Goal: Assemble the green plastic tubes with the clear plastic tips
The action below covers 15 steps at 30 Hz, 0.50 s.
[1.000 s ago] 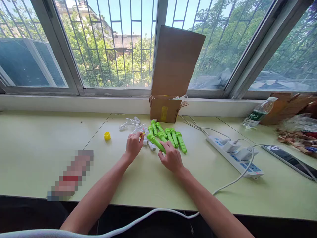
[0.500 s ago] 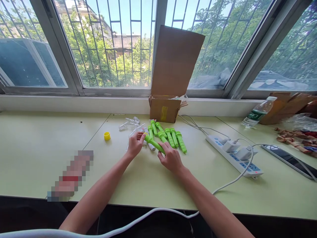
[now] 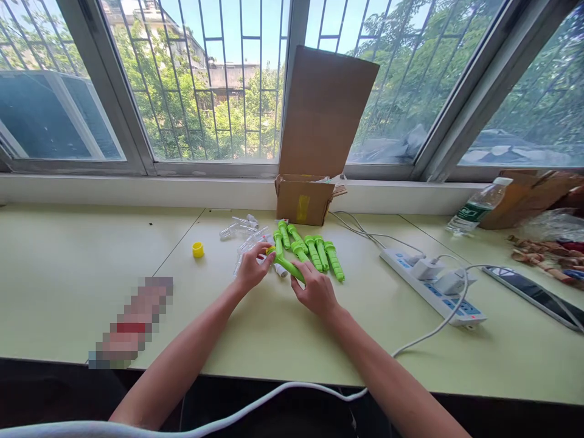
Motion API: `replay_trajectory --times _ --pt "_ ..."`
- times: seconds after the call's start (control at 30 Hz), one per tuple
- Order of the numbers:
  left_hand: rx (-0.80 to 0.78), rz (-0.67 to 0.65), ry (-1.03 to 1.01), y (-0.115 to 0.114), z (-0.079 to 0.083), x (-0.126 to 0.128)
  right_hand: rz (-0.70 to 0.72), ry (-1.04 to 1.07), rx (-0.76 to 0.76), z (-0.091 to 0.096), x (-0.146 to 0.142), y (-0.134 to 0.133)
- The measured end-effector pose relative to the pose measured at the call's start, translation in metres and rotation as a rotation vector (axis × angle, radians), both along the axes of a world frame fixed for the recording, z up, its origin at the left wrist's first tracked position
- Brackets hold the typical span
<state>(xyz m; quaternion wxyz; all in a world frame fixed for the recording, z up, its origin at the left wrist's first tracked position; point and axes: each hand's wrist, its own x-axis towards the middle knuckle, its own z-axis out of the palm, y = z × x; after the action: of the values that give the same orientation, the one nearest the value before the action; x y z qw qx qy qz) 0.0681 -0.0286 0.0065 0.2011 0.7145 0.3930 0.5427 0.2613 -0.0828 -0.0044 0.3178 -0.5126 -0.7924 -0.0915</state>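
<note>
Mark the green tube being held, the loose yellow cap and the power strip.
green tube (image 3: 288, 266): head view, exposed middle of its shaft.
yellow cap (image 3: 198, 249): head view, centre of the cap.
power strip (image 3: 398, 263): head view, bare near-left end of its body.

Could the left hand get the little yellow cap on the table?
Probably yes: only bare table lies between the left hand and the yellow cap, though its fingers are busy at the green tube's end.

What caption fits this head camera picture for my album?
Left hand and right hand hold a green plastic tube at a pale green table, beside more green tubes.
</note>
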Motion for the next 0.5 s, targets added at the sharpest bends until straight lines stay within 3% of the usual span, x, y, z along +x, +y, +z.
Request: replay_trajectory --times 0.5 --pt "0.042 -0.08 0.11 -0.0066 -0.0004 0.0076 -0.06 -0.055 -0.096 -0.0008 0.0002 0.0013"
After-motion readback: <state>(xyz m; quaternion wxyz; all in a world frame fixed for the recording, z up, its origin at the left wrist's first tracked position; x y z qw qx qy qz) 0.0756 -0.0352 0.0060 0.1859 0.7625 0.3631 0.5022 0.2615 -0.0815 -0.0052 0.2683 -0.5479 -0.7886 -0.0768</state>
